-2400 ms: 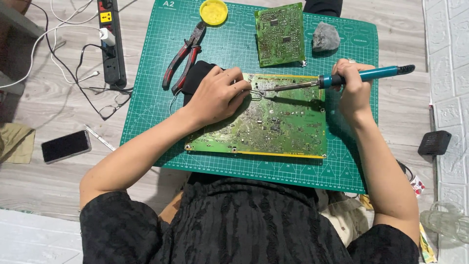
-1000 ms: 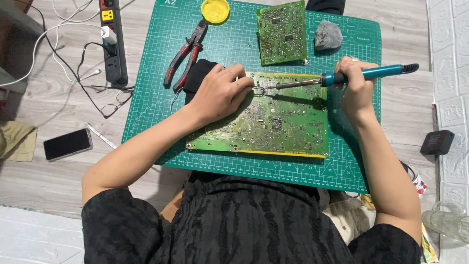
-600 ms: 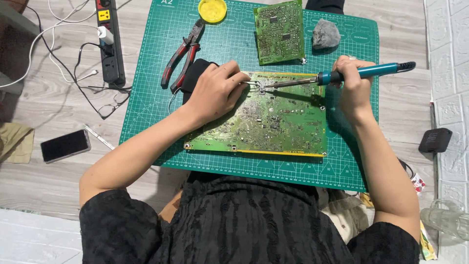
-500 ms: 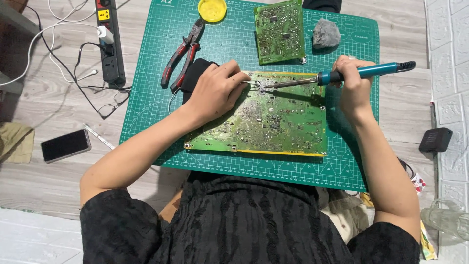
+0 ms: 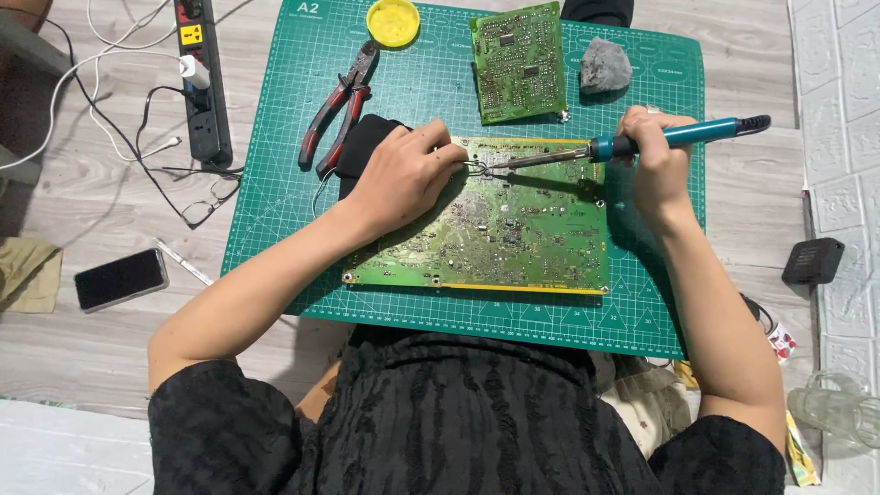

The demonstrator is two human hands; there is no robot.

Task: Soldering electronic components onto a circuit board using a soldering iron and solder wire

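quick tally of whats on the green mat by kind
circuit boards: 2, large one under the left hand, small one
soldering iron in the right hand: 1
pliers: 1
yellow lid: 1
grey wad: 1
black pouch: 1
total: 7

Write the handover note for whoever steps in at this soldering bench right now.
Right hand: grips the blue-handled soldering iron, tip down on the large circuit board near its top edge.
Left hand: rests on the board's top left, pinching what looks like thin solder wire at the tip.
Board lies flat on the green cutting mat; small circuit board, pliers, yellow tin and grey cleaning wad sit behind it.
Done: cannot tell how many joints.
Left: the joint under the tip is in progress.
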